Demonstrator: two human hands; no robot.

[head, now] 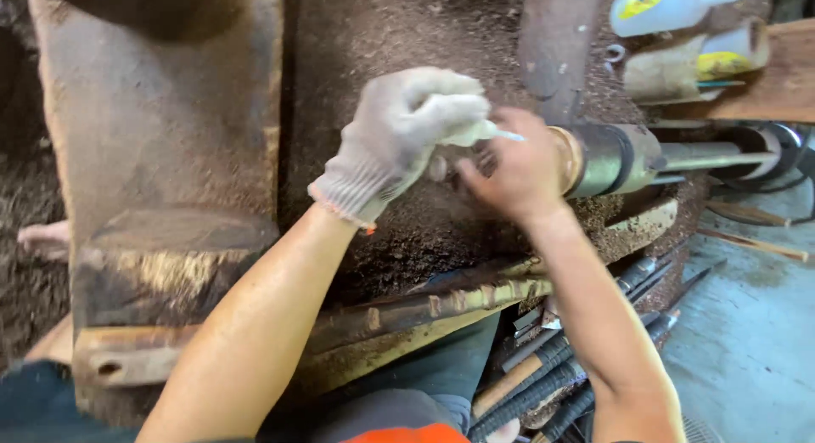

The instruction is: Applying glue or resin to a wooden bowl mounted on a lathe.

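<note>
My left hand (pixel 406 130), in a grey knit glove, is closed around a small white tube whose thin blue tip (pixel 508 136) points right. My bare right hand (pixel 516 167) is curled against the end of a dark metal cylinder with a brass-coloured ring (pixel 604 158), which lies level over a sawdust-covered bed (pixel 407 231). The right hand's fingers hide what they grip. The tube's tip sits just above the right hand's knuckles.
A worn wooden block (pixel 161 154) stands at left. A metal rail (pixel 441 303) runs across below the hands. Several long dark-handled tools (pixel 552 375) lie at lower right. Two plastic bottles (pixel 679 35) rest on a wooden board at top right. Grey floor shows at right.
</note>
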